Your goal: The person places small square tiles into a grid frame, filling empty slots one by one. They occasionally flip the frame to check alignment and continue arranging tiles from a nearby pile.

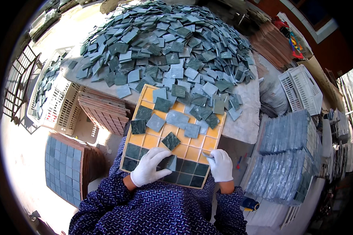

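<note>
Gripping a dark green tile (169,162) between gloved fingers, the left hand (149,166) presses it down into the near rows of the yellow grid tray (150,140). Beside it, the right hand (220,165) pinches a small grey tile (207,155) at the tray's near right corner. Filled dark squares line the tray's near edge; loose tiles lie scattered across its far half. Beyond, a big tile heap (164,43) covers the stone table (245,117). Finished sheets (286,156) stack at right, a white crate (302,90) behind them.
</note>
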`<action>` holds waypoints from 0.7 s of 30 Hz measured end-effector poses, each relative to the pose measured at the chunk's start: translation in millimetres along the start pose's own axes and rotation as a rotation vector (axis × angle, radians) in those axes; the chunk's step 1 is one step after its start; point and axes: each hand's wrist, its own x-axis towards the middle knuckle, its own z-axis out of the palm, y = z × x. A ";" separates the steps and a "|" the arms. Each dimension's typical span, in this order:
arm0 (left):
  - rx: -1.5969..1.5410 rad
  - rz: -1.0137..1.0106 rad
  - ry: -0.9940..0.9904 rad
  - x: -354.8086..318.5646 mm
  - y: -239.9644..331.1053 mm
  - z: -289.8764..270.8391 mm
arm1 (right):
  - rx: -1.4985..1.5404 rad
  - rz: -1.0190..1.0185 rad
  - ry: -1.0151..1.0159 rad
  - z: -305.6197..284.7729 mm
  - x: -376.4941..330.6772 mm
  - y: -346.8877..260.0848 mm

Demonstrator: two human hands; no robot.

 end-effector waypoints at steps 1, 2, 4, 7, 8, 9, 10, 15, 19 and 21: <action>-0.051 -0.031 0.014 -0.5 1.0 -0.1 | -0.013 -0.058 0.057 0.7 -0.7 0.9; -0.241 -0.145 -0.021 -2.0 -0.9 1.3 | -0.028 -0.115 0.114 0.0 -1.3 0.9; -0.622 -0.370 -0.089 -5.5 -8.2 6.7 | -0.059 -0.176 0.102 -1.1 -7.7 0.5; -1.157 -0.522 -0.157 -7.7 -11.5 13.0 | 0.049 -0.137 -0.011 0.2 -20.3 2.4; -1.368 -0.558 -0.167 -8.7 -11.8 15.9 | 0.044 -0.115 -0.028 -0.7 -23.9 1.5; -1.378 -0.566 -0.168 -8.5 -11.3 17.0 | 0.050 -0.134 0.000 0.9 -24.6 3.1; -1.388 -0.574 -0.170 -7.9 -10.6 17.3 | 0.055 -0.153 0.028 4.8 -24.1 6.6; -1.631 -0.679 -0.150 -11.0 -16.3 22.0 | 0.097 -0.185 0.137 24.7 -13.0 17.6; -1.787 -0.710 -0.167 -10.4 -12.6 23.5 | 0.091 -0.141 0.091 27.7 -2.6 23.6; -1.873 -0.717 -0.173 -12.6 -12.2 23.3 | 0.121 -0.133 0.008 14.1 1.7 14.6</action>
